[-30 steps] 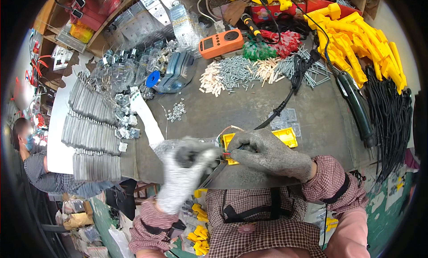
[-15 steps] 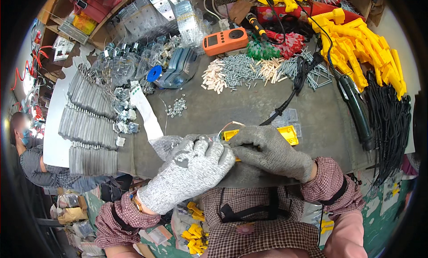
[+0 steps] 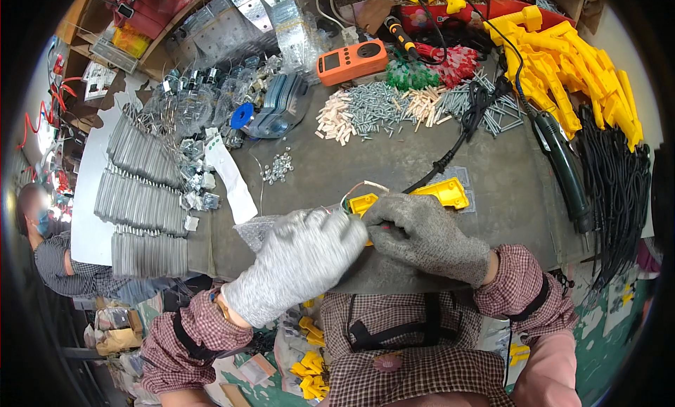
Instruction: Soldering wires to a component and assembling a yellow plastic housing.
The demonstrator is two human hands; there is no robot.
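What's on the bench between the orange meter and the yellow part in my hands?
In the head view, a heap of grey screws lies between the orange meter and the yellow part, then bare bench crossed by a black cable.

Yellow part (image 3: pixel 443 193) half hidden beneath both gloved hands (image 3: pixel 365 242)

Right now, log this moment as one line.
left hand: on yellow part | right hand: on yellow part, grip hidden | black cable: leads to part | bench: screws beyond
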